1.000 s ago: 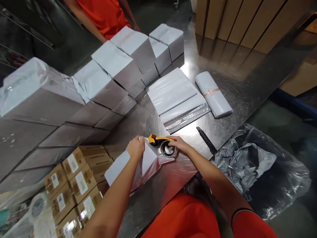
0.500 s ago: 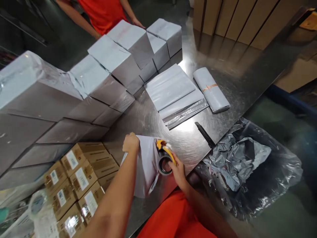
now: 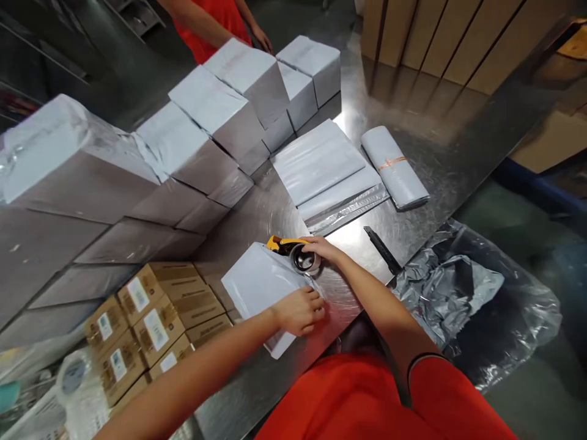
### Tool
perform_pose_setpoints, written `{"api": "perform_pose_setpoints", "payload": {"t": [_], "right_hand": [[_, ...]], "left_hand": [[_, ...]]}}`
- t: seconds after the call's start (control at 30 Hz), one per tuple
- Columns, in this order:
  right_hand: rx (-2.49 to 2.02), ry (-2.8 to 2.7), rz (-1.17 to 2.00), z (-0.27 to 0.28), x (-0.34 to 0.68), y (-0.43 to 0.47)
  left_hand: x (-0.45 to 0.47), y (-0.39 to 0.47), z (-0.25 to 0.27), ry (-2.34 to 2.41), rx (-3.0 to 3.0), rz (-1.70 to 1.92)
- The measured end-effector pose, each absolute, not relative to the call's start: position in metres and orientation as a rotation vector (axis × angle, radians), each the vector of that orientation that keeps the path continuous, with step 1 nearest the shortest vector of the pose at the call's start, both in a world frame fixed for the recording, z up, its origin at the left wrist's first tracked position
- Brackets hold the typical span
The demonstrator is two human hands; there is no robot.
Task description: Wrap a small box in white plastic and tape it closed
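A white wrapped parcel (image 3: 257, 284) lies flat on the steel table (image 3: 413, 153) near its front edge. My left hand (image 3: 300, 310) presses down on the parcel's near right corner. My right hand (image 3: 321, 249) grips a yellow tape dispenser (image 3: 293, 252) with a roll of clear tape, set against the parcel's far right edge.
Stacks of wrapped white parcels (image 3: 202, 134) fill the table's left and back. Flat mailer bags (image 3: 321, 165), a rolled bundle of bags (image 3: 394, 168) and a black cutter (image 3: 382, 249) lie to the right. Brown cartons (image 3: 151, 318) sit lower left. A plastic waste bag (image 3: 463, 293) hangs off the right. Another person in orange (image 3: 215, 18) stands behind.
The parcel has been turned and laid flat. My left hand moved from its far top edge to its near right corner. My right hand carried the dispenser from the near side to the far edge.
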State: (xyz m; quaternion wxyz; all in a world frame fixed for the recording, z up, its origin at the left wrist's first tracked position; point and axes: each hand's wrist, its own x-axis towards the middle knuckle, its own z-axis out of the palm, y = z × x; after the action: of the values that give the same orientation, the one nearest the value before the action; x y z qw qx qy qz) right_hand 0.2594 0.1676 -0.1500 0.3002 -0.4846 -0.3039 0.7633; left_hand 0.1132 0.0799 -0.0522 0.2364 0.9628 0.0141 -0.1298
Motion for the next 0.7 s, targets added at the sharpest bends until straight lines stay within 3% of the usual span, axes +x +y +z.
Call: {"api": "perform_pose_setpoints", "payload": {"t": [0.27, 0.47, 0.6, 0.7], "right_hand": [[-1.299, -0.845, 2.05, -0.149, 0.301, 0.154], [-1.543, -0.804, 1.896, -0.102, 0.408, -0.013], [-1.606, -0.469, 1.884, -0.077, 0.382, -0.133], [-1.55, -0.278, 1.88, -0.076, 0.34, -0.176]], "left_hand": [[0.113, 0.09, -0.065, 0.635, 2.581, -0.412], [0.127, 0.099, -0.068, 1.179, 2.502, -0.253], [0.137, 0.121, -0.07, 1.652, 2.31, -0.112], [0.144, 0.137, -0.068, 1.903, 2.054, -0.258]]}}
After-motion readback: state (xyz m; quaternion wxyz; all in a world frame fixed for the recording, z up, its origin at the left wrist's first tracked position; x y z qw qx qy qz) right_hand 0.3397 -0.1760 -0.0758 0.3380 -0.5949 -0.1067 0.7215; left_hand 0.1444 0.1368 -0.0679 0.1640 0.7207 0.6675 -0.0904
